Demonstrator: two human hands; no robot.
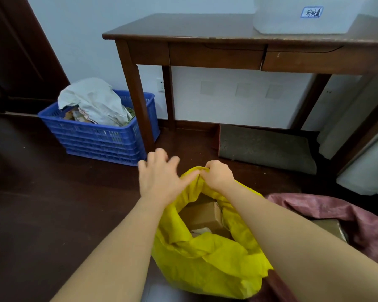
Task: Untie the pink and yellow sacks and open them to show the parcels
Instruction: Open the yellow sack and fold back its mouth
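The yellow sack (207, 264) stands on the dark floor in front of me with its mouth spread wide. Brown cardboard parcels (203, 215) show inside it. My right hand (218, 175) pinches the far rim of the yellow sack. My left hand (159, 175) hovers just left of that rim, fingers spread and blurred, holding nothing. The pink sack (358, 216) lies to the right, also open, with a brown parcel (332, 227) showing behind my right forearm.
A dark wooden desk (216, 40) stands ahead against the wall, with a white bin (303, 16) on top. A blue plastic crate (100, 136) holding grey wrappers sits left of the desk leg. A rolled mat (266, 147) lies under the desk.
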